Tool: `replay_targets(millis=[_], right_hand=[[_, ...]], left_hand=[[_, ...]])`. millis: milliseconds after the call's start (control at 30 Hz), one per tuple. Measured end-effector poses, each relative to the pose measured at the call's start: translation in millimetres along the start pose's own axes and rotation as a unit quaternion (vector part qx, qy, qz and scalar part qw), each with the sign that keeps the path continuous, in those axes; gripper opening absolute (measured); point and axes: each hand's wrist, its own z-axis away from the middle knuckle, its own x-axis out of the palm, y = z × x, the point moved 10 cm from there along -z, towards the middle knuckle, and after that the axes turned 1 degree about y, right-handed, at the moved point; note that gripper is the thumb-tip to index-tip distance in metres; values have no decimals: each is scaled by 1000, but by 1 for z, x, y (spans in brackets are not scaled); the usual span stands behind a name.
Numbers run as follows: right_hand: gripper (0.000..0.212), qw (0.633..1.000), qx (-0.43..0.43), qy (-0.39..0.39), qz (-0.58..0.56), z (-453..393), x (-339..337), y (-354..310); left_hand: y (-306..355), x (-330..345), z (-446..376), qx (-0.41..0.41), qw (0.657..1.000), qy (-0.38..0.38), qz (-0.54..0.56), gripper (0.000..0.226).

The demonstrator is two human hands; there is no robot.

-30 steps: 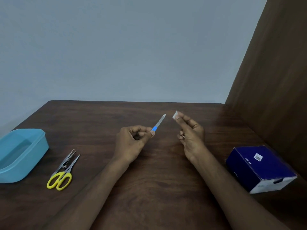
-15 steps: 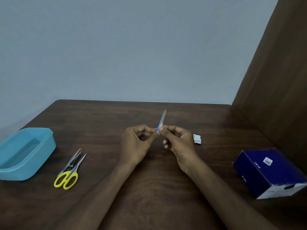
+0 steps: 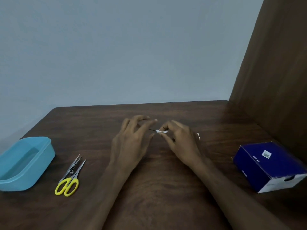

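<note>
Dark-wood table (image 3: 166, 188), looking down on it. Seeing teal tub (image 3: 25, 163) at left edge, navy box (image 3: 269, 166) at right edge. Holding left hand (image 3: 131, 141) open over the middle, spreading fingers, gripping nothing. Pinching with right hand (image 3: 181, 138), just beside it. Seeing scissors (image 3: 68, 186) near tub. Gripping thin tool (image 3: 160, 131) by its white end, over the middle, aiming tip at left hand. Glimpsing white scrap (image 3: 198, 136) behind right hand.
</note>
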Motion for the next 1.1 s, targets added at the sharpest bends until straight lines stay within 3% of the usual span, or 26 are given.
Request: replay_targets(millis=[100,300,467,667,833,1000,1100], right_hand=[[9,998,-25,-15,59,2,2,-6],[14,997,-24,-38,70,-1,0,6],[16,998,5,-35,52,-3,-1,29],[10,998,-43,-38,32,0,2,8],[12,1000,5,-10,12,-2,-11,23],[9,998,-58,-29,-3,2,1,-2],[10,999,-35,-25,-1,-1,-6,6]], left_hand=[[2,7,3,13,1000,-4,0,15],[-12,22,2,-37,998,-48,0,14],[-25,30,2,-83,992,-67,65,13],[-17,26,2,-47,995,-49,66,12],[-22,23,3,-69,995,-32,71,9],[-16,20,3,-46,996,-24,73,7],[-17,18,2,-50,995,-16,80,8]])
